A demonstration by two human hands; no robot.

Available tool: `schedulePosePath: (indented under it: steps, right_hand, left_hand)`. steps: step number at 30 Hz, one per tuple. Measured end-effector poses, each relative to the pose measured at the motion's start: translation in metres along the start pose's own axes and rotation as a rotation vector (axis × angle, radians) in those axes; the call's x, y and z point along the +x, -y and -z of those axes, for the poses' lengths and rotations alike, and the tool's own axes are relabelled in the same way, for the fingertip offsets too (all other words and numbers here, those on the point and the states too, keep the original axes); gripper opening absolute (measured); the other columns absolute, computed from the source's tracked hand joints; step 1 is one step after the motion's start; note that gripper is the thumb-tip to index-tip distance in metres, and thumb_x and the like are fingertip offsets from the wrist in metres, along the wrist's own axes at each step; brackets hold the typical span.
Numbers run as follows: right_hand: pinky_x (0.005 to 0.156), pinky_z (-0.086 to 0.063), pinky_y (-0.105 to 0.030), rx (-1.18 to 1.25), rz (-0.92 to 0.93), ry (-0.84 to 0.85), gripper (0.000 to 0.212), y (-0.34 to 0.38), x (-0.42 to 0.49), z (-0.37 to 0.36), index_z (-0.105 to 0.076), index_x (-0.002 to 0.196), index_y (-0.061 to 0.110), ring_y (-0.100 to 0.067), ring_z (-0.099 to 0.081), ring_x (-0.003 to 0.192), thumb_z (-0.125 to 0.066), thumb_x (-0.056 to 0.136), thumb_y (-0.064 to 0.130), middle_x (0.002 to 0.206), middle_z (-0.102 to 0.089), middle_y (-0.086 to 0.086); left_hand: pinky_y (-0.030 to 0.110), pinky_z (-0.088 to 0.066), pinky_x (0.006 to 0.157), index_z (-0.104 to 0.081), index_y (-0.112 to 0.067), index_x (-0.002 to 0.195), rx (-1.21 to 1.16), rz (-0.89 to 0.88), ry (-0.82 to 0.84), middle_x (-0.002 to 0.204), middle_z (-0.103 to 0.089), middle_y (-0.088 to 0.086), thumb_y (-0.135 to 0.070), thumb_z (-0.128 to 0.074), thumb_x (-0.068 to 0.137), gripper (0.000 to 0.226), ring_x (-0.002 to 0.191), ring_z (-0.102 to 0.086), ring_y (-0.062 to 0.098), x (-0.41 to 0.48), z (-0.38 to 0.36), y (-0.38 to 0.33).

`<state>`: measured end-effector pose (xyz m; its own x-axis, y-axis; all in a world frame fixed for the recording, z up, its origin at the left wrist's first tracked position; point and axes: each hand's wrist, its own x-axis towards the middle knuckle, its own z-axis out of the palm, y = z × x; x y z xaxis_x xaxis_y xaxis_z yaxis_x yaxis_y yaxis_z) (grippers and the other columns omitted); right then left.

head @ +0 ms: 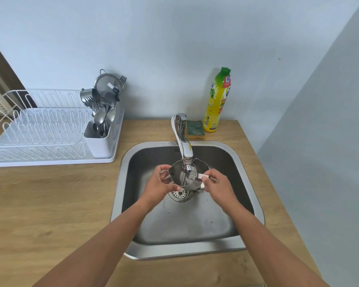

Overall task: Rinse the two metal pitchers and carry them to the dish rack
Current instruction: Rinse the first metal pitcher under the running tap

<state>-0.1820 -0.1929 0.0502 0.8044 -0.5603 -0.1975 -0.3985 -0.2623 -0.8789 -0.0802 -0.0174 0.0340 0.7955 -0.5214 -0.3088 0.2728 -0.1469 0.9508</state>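
Two shiny metal pitchers sit close together under the faucet (183, 141), over the steel sink (245, 183). My left hand (160, 188) grips the left pitcher (179, 174) by its side and handle. My right hand (218, 186) pinches the handle of the right pitcher (200, 165), which is partly hidden behind the first. A thin stream of water runs from the spout into the left pitcher. The white dish rack (39, 129) stands on the counter at the far left.
A white cutlery holder (100, 139) full of spoons, forks and a strainer sits at the rack's right end. A green-and-yellow sponge (195, 129) and a yellow dish soap bottle (217, 100) stand behind the sink. The drain strainer (179, 194) lies below the pitchers. A wall closes the right side.
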Motion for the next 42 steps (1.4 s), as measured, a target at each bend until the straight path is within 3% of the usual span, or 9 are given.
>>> schedulePosePath:
  steps: [5,8,11,21,26,29,33,38,42]
  right_hand:
    - [0.091,-0.056,-0.042,0.234,-0.052,0.068,0.022,-0.006,0.007,-0.016,-0.062,0.082,0.017,-0.015,-0.056,0.08,-0.052,0.097,0.005,0.084,-0.061,-0.004]
    - [0.086,-0.057,-0.029,0.384,-0.098,0.147,0.019,-0.012,0.011,-0.026,-0.062,0.088,0.013,-0.019,-0.059,0.094,-0.049,0.1,0.005,0.092,-0.064,-0.006]
    - [0.081,-0.059,-0.033,0.462,-0.135,0.206,0.017,-0.015,0.011,-0.034,-0.063,0.093,0.014,-0.024,-0.063,0.098,-0.048,0.101,0.009,0.101,-0.066,-0.011]
    - [0.045,-0.051,-0.029,0.238,-0.192,0.29,0.022,-0.005,-0.004,-0.023,-0.054,0.101,0.013,-0.025,-0.07,0.057,-0.038,0.105,0.028,0.075,-0.061,-0.013]
    - [0.042,-0.047,-0.028,-0.004,-0.141,0.236,0.027,0.004,-0.008,0.004,-0.058,0.103,0.011,-0.022,-0.062,0.05,-0.042,0.102,0.032,0.07,-0.06,-0.011]
    - [0.047,-0.052,-0.029,-0.143,-0.09,0.185,0.025,0.01,-0.01,0.019,-0.06,0.1,0.018,-0.021,-0.064,0.054,-0.046,0.099,0.038,0.075,-0.066,-0.01]
    - [0.057,-0.056,-0.034,-0.233,-0.011,0.105,0.022,0.019,-0.014,0.034,-0.062,0.09,0.024,-0.02,-0.064,0.06,-0.051,0.096,0.042,0.076,-0.067,-0.005]
    - [0.074,-0.056,-0.047,-0.203,0.085,0.044,0.018,0.019,-0.015,0.036,-0.059,0.084,0.026,-0.029,-0.066,0.078,-0.052,0.097,0.035,0.073,-0.061,0.003]
    - [0.075,-0.058,-0.043,-0.099,0.072,0.051,0.016,0.009,-0.01,0.024,-0.059,0.084,0.023,-0.029,-0.066,0.088,-0.051,0.098,0.023,0.091,-0.065,-0.008]
  left_hand:
    - [0.02,-0.046,0.091,-0.05,-0.026,0.122,0.275,-0.168,-0.163,0.122,-0.059,-0.009,-0.001,-0.087,0.064,0.073,0.118,-0.053,0.005,-0.005,0.006,-0.002]
    - [0.03,-0.05,0.096,-0.05,-0.032,0.124,0.492,-0.254,-0.217,0.124,-0.064,-0.01,-0.015,-0.09,0.063,0.075,0.117,-0.056,0.005,-0.007,0.013,-0.009]
    - [0.033,-0.05,0.095,-0.051,-0.037,0.124,0.619,-0.269,-0.239,0.12,-0.066,-0.015,-0.029,-0.089,0.063,0.073,0.112,-0.061,0.007,-0.01,0.019,-0.018]
    - [0.034,-0.056,0.087,-0.061,-0.03,0.111,0.521,-0.097,-0.178,0.099,-0.072,-0.014,-0.055,-0.081,0.066,0.055,0.091,-0.069,0.005,-0.008,0.023,-0.016]
    - [0.026,-0.053,0.069,-0.063,-0.028,0.091,0.315,0.029,-0.056,0.088,-0.073,-0.007,-0.032,-0.079,0.079,0.02,0.085,-0.069,0.01,-0.014,0.011,-0.008]
    - [0.036,-0.056,0.079,-0.065,-0.017,0.109,0.172,0.107,0.014,0.1,-0.075,0.002,-0.027,-0.08,0.079,0.035,0.095,-0.071,0.017,-0.011,0.004,0.001]
    - [0.035,-0.057,0.084,-0.063,-0.008,0.118,0.041,0.134,0.062,0.102,-0.075,0.006,-0.01,-0.081,0.077,0.045,0.087,-0.071,0.013,-0.006,-0.004,0.006]
    - [0.037,-0.058,0.088,-0.058,-0.009,0.12,-0.017,0.055,0.022,0.116,-0.069,0.008,0.001,-0.085,0.068,0.059,0.098,-0.07,0.018,-0.003,-0.008,0.002]
    - [0.035,-0.051,0.099,-0.054,-0.015,0.122,0.102,-0.06,-0.072,0.122,-0.064,0.002,-0.006,-0.091,0.059,0.074,0.114,-0.062,0.015,-0.006,-0.005,-0.002]
